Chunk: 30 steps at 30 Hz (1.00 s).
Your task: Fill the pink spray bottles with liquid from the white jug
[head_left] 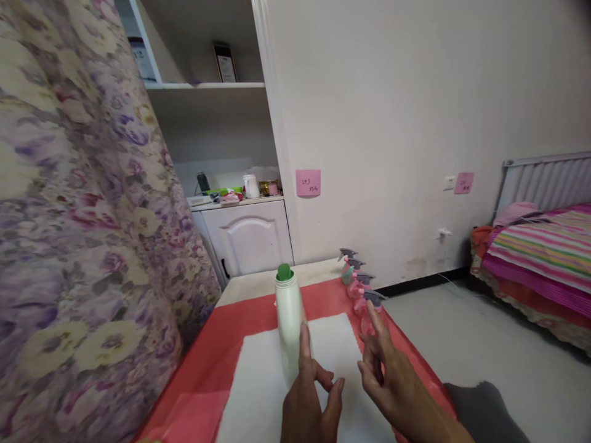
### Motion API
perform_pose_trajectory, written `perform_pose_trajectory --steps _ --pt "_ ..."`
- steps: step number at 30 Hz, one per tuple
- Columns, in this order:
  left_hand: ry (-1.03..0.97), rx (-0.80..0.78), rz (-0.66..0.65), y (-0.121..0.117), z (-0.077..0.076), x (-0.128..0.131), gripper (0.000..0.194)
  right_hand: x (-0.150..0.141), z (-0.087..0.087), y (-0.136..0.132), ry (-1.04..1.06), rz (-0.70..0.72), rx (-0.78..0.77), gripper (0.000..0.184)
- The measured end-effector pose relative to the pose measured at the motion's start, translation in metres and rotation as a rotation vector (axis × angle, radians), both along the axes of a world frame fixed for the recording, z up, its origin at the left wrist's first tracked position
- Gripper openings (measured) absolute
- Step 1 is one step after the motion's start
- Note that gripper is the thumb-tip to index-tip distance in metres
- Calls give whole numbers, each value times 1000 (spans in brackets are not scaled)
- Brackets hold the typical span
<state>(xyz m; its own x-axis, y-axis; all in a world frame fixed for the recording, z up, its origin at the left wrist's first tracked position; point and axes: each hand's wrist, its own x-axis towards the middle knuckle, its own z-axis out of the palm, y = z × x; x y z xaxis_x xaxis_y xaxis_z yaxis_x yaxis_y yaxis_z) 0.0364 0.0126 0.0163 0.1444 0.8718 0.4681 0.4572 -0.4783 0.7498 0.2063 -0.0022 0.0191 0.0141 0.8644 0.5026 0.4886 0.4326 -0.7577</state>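
- A floral curtain (78, 234) in purple and yellow fills the left side, hanging just beside the bench.
- A bare pale wall (415, 111) spans the middle and right, with a pink sticky note (308, 183) on it; beside it stands a white cupboard (247, 237) under open shelves.
- A bed (540, 258) with a striped cover stands at the far right, well apart from the bench.
- The bench (207, 363) carries a red cover, and a white cloth (258, 381) lies flat on the cover's middle.
- The white bottle (289, 323) with a green cap stands upright on the far edge of the white cloth, at the bench's middle.
- The left hand (309, 403) is just below the bottle, index finger raised against the bottle's lower side, thumb apart; its fingers are loose and grasp nothing.
- The right hand (385, 375) hovers right of the bottle, apart from it, fingers half curled and unclenched, holding nothing.
- A row of small spray bottles (360, 283), pink with grey triggers, lines the bench's right edge, just beyond the right hand.
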Motion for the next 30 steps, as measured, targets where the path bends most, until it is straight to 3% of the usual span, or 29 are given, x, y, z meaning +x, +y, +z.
perform_pose_trajectory --steps 19,23,26,30 --pt "33 -45 -33 5 0 12 86 11 1 1 5 14 -42 83" --pt "52 -42 -36 8 -7 11 83 9 -3 3 13 49 -79 80" --pt "90 -28 -35 11 -19 3 77 9 -18 9 -27 91 -133 71" --pt "145 30 -4 17 -43 -25 60 18 -60 29 -33 85 -111 50"
